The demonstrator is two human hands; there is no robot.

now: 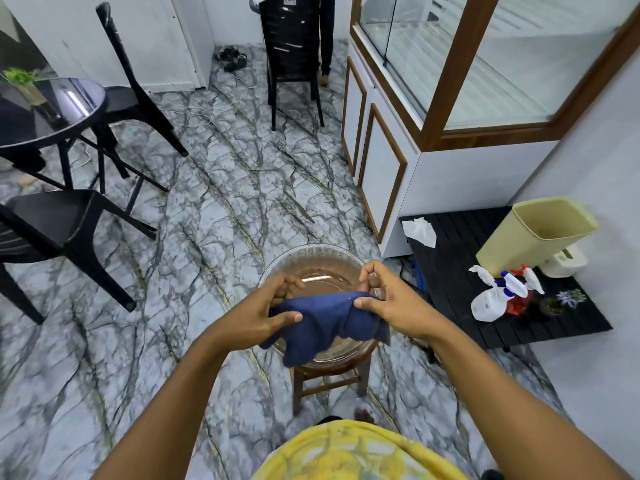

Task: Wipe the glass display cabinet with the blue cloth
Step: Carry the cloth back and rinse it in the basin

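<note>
Stretching the blue cloth (325, 320) between them, the left hand (265, 317) and the right hand (391, 303) each pinch an upper edge with thumb and curled fingers. It hangs spread over the clear bowl (304, 254) on the wooden stool (329, 379), I'd guess so any drips fall back in. The glass display cabinet (485, 64) stands well apart at two o'clock, not yet wiped. Spray bottles (491, 299) wait at three o'clock on the low black desk (467, 244). Their labels, and a sticker on the chair (291, 39) at twelve, are too small to read.
</note>
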